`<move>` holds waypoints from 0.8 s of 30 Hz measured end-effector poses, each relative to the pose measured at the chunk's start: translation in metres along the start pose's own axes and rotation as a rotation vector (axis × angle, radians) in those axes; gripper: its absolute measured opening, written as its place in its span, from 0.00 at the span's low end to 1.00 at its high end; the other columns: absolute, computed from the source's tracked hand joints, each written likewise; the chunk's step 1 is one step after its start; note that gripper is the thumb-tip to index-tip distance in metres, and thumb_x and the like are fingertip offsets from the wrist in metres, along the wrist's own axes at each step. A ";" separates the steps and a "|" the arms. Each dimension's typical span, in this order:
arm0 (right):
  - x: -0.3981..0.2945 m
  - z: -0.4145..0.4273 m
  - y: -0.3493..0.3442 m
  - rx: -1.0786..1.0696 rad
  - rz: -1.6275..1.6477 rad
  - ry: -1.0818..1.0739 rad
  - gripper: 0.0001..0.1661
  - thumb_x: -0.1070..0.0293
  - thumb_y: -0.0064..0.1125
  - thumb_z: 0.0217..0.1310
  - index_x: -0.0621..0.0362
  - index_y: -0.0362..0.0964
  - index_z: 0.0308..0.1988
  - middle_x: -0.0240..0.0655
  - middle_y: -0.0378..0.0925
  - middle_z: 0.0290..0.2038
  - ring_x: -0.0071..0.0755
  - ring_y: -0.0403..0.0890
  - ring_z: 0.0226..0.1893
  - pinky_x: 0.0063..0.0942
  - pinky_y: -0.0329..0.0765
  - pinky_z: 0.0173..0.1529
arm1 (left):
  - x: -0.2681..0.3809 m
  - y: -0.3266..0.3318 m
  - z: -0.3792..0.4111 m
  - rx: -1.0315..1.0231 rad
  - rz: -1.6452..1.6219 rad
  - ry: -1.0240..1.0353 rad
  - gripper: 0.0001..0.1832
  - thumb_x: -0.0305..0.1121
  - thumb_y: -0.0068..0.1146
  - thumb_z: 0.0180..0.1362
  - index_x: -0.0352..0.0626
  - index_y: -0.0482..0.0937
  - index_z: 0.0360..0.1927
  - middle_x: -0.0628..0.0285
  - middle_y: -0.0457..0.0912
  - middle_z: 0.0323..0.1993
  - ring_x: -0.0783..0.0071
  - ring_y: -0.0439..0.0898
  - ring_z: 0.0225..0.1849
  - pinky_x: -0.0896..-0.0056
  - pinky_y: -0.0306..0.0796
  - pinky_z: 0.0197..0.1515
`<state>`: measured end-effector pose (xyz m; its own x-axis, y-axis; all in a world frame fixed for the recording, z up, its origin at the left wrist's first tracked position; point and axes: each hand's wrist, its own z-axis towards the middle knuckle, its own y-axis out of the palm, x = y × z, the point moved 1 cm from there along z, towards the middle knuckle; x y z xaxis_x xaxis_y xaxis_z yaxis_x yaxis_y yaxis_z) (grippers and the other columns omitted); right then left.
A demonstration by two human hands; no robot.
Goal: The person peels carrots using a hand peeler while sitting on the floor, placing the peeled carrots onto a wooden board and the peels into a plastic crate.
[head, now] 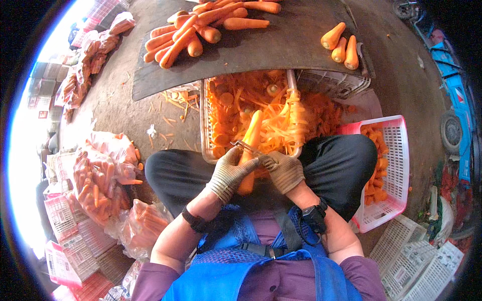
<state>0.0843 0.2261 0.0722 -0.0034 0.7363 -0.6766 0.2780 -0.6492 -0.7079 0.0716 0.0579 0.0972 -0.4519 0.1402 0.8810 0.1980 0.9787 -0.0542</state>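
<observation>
In a striped knit glove, my left hand (230,176) is closed around a carrot (253,129) that tilts up over the basket. My right hand (283,169), gloved too, grips a metal peeler (246,147), whose head lies across the carrot. Beneath is a plastic basket (203,124) filled with orange peelings (276,126) and carrot end pieces. A pile of carrots (196,30) lies on the dark board (263,56) beyond, with several shorter ones (339,49) at its right.
Bags of carrots (96,177) stand on the floor at the left, near stacked crates (62,222). At the right, a pink and white crate (397,169) holds orange carrot pieces (378,180). More white crates (414,267) lie at the lower right, and a blue vehicle (453,90) stands farther off.
</observation>
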 end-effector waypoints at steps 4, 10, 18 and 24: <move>-0.003 -0.002 -0.008 0.094 -0.006 0.111 0.27 0.43 0.42 0.64 0.55 0.74 0.33 0.48 0.76 0.26 0.56 0.78 0.30 0.45 0.74 0.32 | 0.014 -0.005 -0.011 -0.166 -0.105 -0.122 0.26 0.35 0.61 0.55 0.33 0.69 0.55 0.62 0.78 0.43 0.76 0.76 0.41 0.76 0.71 0.45; 0.002 0.003 -0.010 0.083 0.032 0.155 0.30 0.41 0.40 0.64 0.57 0.75 0.35 0.50 0.76 0.27 0.56 0.78 0.32 0.45 0.73 0.34 | 0.026 -0.037 -0.073 -0.318 -0.644 -0.424 0.30 0.40 0.57 0.56 0.36 0.63 0.59 0.52 0.77 0.42 0.63 0.79 0.40 0.68 0.75 0.43; 0.023 0.012 -0.006 0.132 0.062 0.193 0.24 0.50 0.40 0.67 0.57 0.75 0.36 0.47 0.77 0.30 0.52 0.78 0.34 0.41 0.74 0.36 | -0.003 -0.043 -0.086 -0.446 -1.006 -0.519 0.29 0.45 0.53 0.59 0.41 0.62 0.60 0.46 0.76 0.45 0.57 0.80 0.38 0.56 0.77 0.34; 0.007 -0.002 -0.017 0.219 0.214 0.099 0.15 0.60 0.49 0.63 0.60 0.73 0.32 0.49 0.76 0.26 0.53 0.77 0.29 0.38 0.74 0.32 | 0.001 -0.028 -0.079 -0.371 -0.970 -0.454 0.33 0.47 0.53 0.59 0.42 0.59 0.62 0.52 0.76 0.45 0.57 0.79 0.39 0.58 0.78 0.37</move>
<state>0.0810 0.2425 0.0803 0.1290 0.5868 -0.7994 0.0492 -0.8089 -0.5859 0.1342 0.0186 0.1370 -0.8137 -0.5385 0.2188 -0.1968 0.6094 0.7680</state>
